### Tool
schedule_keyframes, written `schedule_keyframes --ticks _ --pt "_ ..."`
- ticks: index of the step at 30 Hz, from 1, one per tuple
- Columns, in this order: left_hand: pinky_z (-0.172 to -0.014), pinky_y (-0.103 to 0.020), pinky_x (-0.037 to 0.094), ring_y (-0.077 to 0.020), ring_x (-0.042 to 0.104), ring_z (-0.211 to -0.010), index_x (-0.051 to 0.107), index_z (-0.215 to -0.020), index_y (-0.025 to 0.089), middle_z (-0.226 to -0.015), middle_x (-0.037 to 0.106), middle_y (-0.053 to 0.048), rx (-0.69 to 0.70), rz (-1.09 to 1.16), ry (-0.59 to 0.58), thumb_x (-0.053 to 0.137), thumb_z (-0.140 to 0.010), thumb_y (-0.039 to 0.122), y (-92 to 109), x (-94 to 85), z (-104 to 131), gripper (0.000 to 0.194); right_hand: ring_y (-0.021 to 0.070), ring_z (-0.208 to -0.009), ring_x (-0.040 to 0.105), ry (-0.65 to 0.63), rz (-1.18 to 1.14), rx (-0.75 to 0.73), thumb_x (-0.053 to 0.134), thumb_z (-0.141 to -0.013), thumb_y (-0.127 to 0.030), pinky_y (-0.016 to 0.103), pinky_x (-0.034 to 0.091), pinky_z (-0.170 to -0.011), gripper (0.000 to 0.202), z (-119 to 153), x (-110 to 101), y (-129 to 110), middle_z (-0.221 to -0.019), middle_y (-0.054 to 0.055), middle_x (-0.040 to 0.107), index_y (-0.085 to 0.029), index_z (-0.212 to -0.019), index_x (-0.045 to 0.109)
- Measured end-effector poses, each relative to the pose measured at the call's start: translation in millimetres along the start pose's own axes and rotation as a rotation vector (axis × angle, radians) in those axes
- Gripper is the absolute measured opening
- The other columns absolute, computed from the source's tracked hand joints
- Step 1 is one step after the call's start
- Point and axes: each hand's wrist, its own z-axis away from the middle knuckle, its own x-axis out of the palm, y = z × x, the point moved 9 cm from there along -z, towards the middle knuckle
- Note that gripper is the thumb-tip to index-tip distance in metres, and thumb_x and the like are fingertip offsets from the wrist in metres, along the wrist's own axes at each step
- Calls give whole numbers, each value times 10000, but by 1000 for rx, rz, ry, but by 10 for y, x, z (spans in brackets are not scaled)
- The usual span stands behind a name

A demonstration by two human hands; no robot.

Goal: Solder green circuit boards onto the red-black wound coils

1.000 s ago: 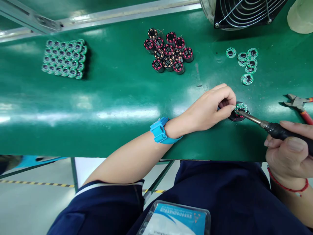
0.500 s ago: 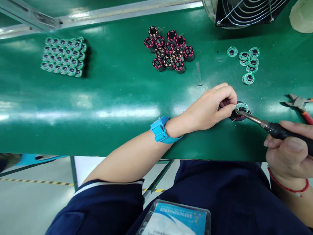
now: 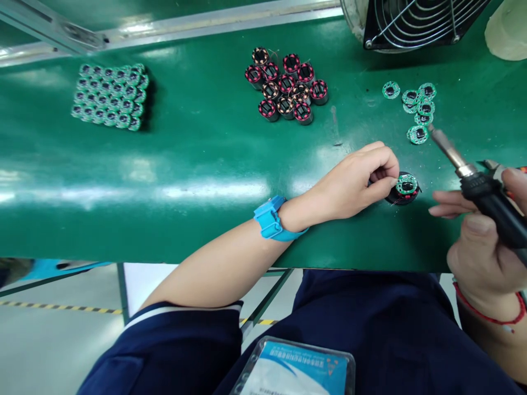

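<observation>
1. The left hand (image 3: 358,178) rests on the green table (image 3: 197,159) and pinches the side of a small round coil part (image 3: 404,189) with its fingertips, so it is closed on that part.
2. The coil part stands on the table near the front edge, just right of the left hand. A small green round board (image 3: 406,183) sits on top of it.
3. The right hand (image 3: 483,249) is clenched around the black handle of a soldering iron (image 3: 480,184). The metal tip points up and to the left and is in the air, apart from the coil part, close to the loose boards.
4. Behind the iron, a small group of loose green round boards (image 3: 416,107) lies on the table.
5. A cluster of dark coil parts with red rings (image 3: 286,88) stands further back, in the middle of the table.
6. On the far left, a tight block of many small green parts (image 3: 109,96) is set in rows.
7. A fan with wire grille (image 3: 415,22) stands at the back right corner.
8. The left wrist carries a blue wrist strap (image 3: 272,220); the right wrist has a red string (image 3: 489,315).
9. Cutting pliers (image 3: 496,167) lie at the right edge, partly hidden by the iron.
</observation>
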Motion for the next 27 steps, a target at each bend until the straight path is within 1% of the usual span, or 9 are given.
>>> schedule_keyframes --ticks 2,4,6,8,11,16,21,24,27 --pt "-660 -245 442 -98 494 -745 520 -800 151 -811 527 -15 6 6 -2 512 -851 47 3 2 2 115 189 -959 671 -10 63 -63 571 -892 -171 351 547 -871 439 -89 56 -95 -1093 47 657 -228 -1326 540" --pt "-659 -240 440 -95 494 -747 523 -808 145 -812 521 -16 12 13 -4 511 -855 52 4 5 5 106 172 -1009 650 -160 136 -53 586 -878 -140 318 516 -921 454 -149 220 -84 -1079 26 682 -228 -1320 532" --pt "-663 -241 437 -96 493 -749 521 -815 146 -815 518 -15 9 14 -5 509 -858 56 -2 7 7 100 184 -1085 609 -336 182 -19 601 -869 -143 318 503 -923 495 -154 393 -17 -1119 27 675 -239 -1343 490" --pt "-670 -247 435 -100 492 -753 516 -814 150 -814 518 -13 5 9 -3 508 -854 56 -6 2 7 103 205 -1083 597 -416 207 -33 591 -880 -171 348 503 -889 517 -144 482 16 -1172 38 651 -257 -1369 445" --pt "-678 -254 430 -107 493 -759 520 -817 151 -812 527 -14 16 5 -24 510 -845 56 10 6 7 100 215 -1041 599 -432 228 -39 566 -892 -165 373 494 -864 522 -135 510 67 -1156 31 653 -283 -1379 421" --pt "-739 -272 435 -122 497 -804 534 -843 141 -851 555 -32 75 -47 -115 491 -839 43 64 60 25 108 220 -1071 590 -438 210 -8 556 -901 -167 388 481 -890 493 -126 472 134 -1136 24 663 -282 -1366 437" --pt "-784 -307 434 -151 482 -847 511 -889 153 -897 553 -50 89 -125 -134 476 -854 69 94 82 55 97 211 -1100 593 -438 142 -13 565 -893 -152 392 488 -923 516 -116 467 163 -1145 24 657 -291 -1371 428" --pt "-789 -322 432 -170 474 -875 487 -923 155 -932 547 -63 96 -138 -134 511 -843 85 122 100 72 109 209 -1077 612 -418 127 -22 573 -884 -149 378 511 -894 556 -112 463 173 -1153 24 652 -313 -1388 408" --pt "-806 -331 436 -179 480 -911 506 -932 145 -951 540 -78 141 -113 -124 504 -883 121 169 120 81 54 203 -1048 621 -411 123 -31 554 -888 -139 362 518 -877 551 -104 460 169 -1147 28 650 -317 -1389 409"
